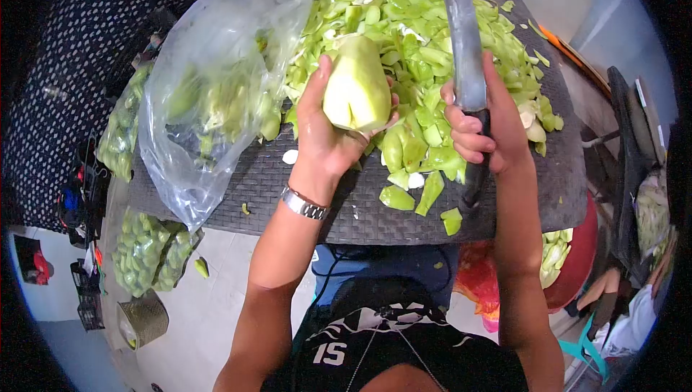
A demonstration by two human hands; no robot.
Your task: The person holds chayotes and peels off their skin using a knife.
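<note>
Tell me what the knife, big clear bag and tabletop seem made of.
Knife blade: metal, likely steel, grey with a soft sheen.
Knife handle: black, perhaps plastic; unclear.
Bag: thin, glossy plastic film, see-through and creased.
Tabletop: dark grey weave pattern, possibly moulded plastic or synthetic rattan; the look leaves it open.

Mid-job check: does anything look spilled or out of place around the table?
Yes. One green piece lies alone on the pale floor, beside the bagged green vegetables, apart from the peelings heaped on the table. It looks dropped.
</note>
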